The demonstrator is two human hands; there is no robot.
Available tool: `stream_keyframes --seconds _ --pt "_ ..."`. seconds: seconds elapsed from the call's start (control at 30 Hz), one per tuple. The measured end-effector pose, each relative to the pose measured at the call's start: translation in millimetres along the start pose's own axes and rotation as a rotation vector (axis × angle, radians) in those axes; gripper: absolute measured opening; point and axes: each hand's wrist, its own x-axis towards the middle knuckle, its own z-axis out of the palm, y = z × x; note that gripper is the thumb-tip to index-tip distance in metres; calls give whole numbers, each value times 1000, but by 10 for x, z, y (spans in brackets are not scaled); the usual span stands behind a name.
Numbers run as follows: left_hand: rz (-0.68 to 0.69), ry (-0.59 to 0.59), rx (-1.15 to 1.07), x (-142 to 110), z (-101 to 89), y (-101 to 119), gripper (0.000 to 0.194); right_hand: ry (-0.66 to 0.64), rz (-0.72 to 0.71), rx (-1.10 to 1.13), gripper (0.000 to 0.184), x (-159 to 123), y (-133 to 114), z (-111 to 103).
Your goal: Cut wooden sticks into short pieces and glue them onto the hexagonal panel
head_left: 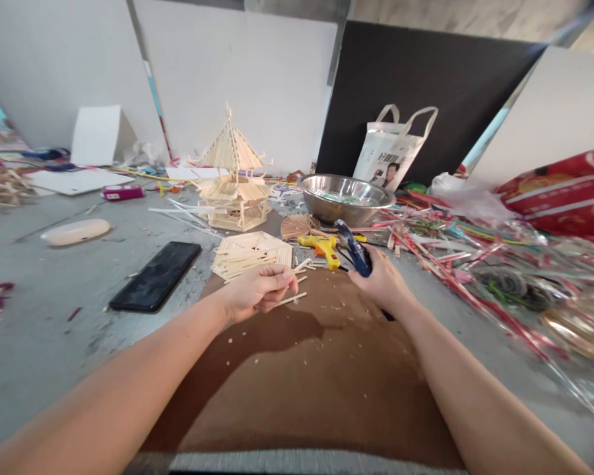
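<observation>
My left hand (264,288) is closed in a pinch on a short pale wooden stick (303,265), whose end points up and to the right. Just behind it lies a flat hexagonal frame of wooden sticks (247,254), with loose sticks on top. My right hand (383,280) is wrapped round a dark blue hand tool (352,245); its exact kind cannot be made out. To the left of that tool a yellow glue gun (321,249) rests on the work surface. Farther back stands a pagoda model (235,198) built from wooden sticks, with a pointed roof.
A brown board (297,389) lies under my hands. Left of it are a black phone (156,277) and a cream oval case (76,232). A metal bowl (346,214) and a white bag (389,155) stand behind. Strips and plastic scraps (455,264) clutter the right side.
</observation>
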Motion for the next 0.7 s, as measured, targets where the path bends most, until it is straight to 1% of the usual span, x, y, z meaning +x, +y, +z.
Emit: stream_keyframes --seconds 0.03,0.1,0.17,0.3,0.37,0.4,0.43,0.5,0.57,0.63,0.7 --pt "24 42 67 5 14 -9 24 -11 79 -58 57 38 67 14" --pt "71 115 209 25 42 -38 23 -77 206 -175 62 87 184 45" --pt "111 174 336 47 56 -72 22 -151 287 -274 67 103 269 75" --pt "161 256 574 68 39 -113 25 -232 328 -363 76 94 361 111" --pt "199 296 733 67 32 -117 27 -239 332 -368 77 94 367 107" --pt "215 315 809 66 33 -116 28 -221 324 -367 75 94 354 99" --pt "223 331 877 65 37 -116 29 -182 297 -360 72 91 327 86" --pt "219 363 990 63 51 -117 30 -51 161 -324 60 65 226 54" --pt "208 394 1089 62 69 -122 32 82 -89 -227 42 4 66 21" --pt "205 413 1166 62 89 -127 33 133 -328 -109 33 -88 -125 2" --pt "207 421 1219 65 111 -132 32 128 -508 -32 28 -186 -304 0"
